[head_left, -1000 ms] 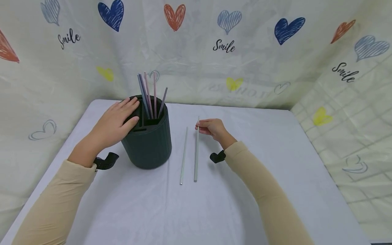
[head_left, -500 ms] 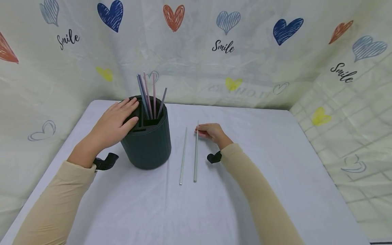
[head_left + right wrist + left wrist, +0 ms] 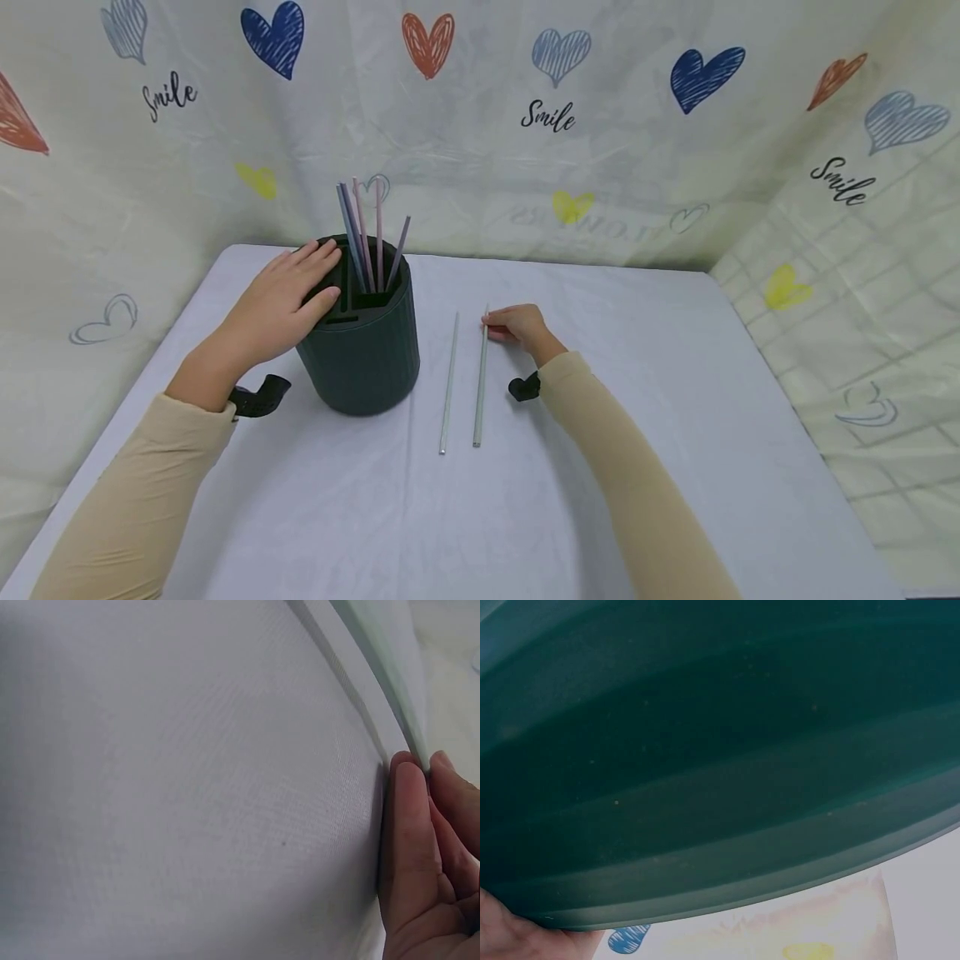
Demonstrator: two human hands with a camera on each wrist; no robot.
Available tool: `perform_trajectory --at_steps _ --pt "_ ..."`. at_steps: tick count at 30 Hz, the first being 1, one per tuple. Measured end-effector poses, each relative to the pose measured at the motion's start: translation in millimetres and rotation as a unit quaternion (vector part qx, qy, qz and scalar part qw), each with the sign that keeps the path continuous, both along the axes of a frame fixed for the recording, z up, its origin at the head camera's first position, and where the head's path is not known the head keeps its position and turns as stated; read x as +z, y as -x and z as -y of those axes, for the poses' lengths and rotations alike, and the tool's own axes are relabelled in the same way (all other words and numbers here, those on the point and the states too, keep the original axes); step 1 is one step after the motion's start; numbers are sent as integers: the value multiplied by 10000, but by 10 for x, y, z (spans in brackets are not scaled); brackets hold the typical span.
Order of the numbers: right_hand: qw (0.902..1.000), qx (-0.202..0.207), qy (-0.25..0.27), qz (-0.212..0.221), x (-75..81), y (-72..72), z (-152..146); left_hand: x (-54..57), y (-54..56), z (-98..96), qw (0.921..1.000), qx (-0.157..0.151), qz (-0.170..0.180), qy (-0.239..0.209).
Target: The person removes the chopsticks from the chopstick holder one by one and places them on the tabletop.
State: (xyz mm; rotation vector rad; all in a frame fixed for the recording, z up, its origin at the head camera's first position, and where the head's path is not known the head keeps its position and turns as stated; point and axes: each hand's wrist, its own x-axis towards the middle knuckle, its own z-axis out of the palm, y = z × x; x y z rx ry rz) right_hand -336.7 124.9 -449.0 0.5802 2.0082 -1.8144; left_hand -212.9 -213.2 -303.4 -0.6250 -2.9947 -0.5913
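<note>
My left hand [image 3: 285,292] lies over the top of a dark green ribbed holder [image 3: 360,367], fingers spread straight across its rim. In the left wrist view the holder wall [image 3: 720,765] fills most of the picture, with part of the hand [image 3: 525,937] at its edge. Thumb and fingertips of my right hand [image 3: 521,327] pinch the far end of a thin, pale green straw-like stick [image 3: 480,383]. The right wrist view shows this stick [image 3: 382,667] between the fingers [image 3: 411,795]. Beside it on the left lies a similar stick [image 3: 448,383], untouched.
Several purple and pink sticks [image 3: 378,233] stand in the holder's right-hand compartment, rising above the rim. A white cloth [image 3: 480,517] covers the table. Behind the table's far edge hangs a curtain [image 3: 480,167] printed with hearts.
My right hand has moved slightly towards me along the pale green stick, so less of its far end sticks out past the fingers. The left hand stays on the holder.
</note>
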Motion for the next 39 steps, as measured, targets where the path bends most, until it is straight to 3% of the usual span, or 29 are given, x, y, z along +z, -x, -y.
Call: perform_trajectory --at_steps 9,14,21,27,30,33,39 --pt "9970 482 -456 -389 -13 14 23 -2 -1 7 10000 18 -12 10" --pt "9966 457 -509 -469 98 -4 26 -2 4 -5 10000 -8 27 9" --pt "9914 790 -63 -1042 583 -72 142 5 -11 5 10000 5 32 7" --pt "9701 1316 592 -1949 1075 -287 366 1 -12 13 10000 7 2 -1" --pt "9615 1507 793 -2156 1275 -404 494 -4 -4 16 10000 -2 -11 6" --pt "9530 1658 905 -2369 1406 -485 598 -11 7 17 10000 -6 -18 15" --pt "9359 1955 732 -2838 1526 -567 724 -13 11 20 10000 -20 -15 3"
